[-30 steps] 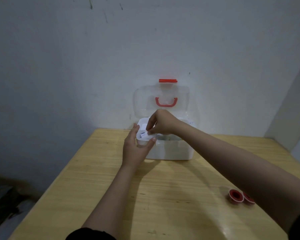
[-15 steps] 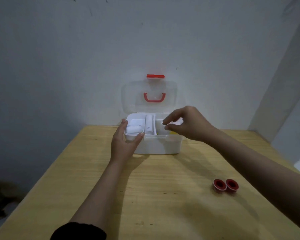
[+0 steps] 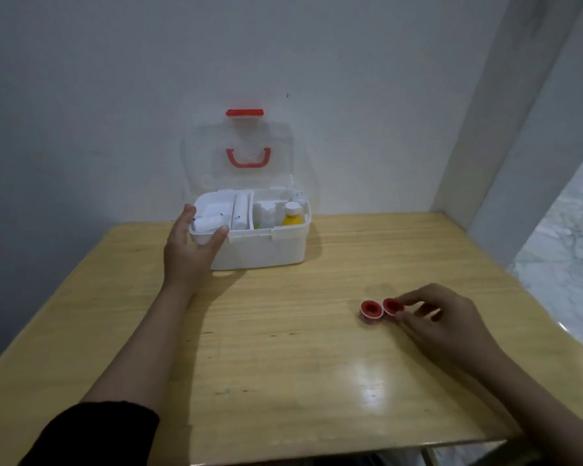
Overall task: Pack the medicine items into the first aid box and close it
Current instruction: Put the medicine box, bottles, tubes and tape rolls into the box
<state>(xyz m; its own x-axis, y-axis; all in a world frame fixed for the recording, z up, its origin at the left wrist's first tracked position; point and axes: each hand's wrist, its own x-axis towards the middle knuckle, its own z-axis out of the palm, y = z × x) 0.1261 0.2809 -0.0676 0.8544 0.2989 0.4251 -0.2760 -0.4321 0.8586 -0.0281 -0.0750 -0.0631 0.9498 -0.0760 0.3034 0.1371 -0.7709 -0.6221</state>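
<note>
A white first aid box [image 3: 266, 247] stands open at the back of the wooden table [image 3: 283, 364]. Its clear lid [image 3: 239, 156], with a red handle and red latch, leans against the wall. Inside lie white bandage rolls [image 3: 212, 216] on the left; small white bottles and a yellow bottle [image 3: 292, 216] stand on the right. My left hand [image 3: 189, 250] grips the box's front left corner. Two red tape rolls [image 3: 381, 308] lie side by side on the table at right. My right hand [image 3: 441, 317] touches the right-hand roll with its fingertips, fingers apart.
The white wall runs right behind the box. A white pillar [image 3: 505, 129] stands at the table's back right corner, with pale marble floor [image 3: 569, 237] beyond the right edge. The table's front edge is near me.
My right hand has left the box and come down to the red tape rolls at the right. The left hand has stayed on the box corner. The view has shifted.
</note>
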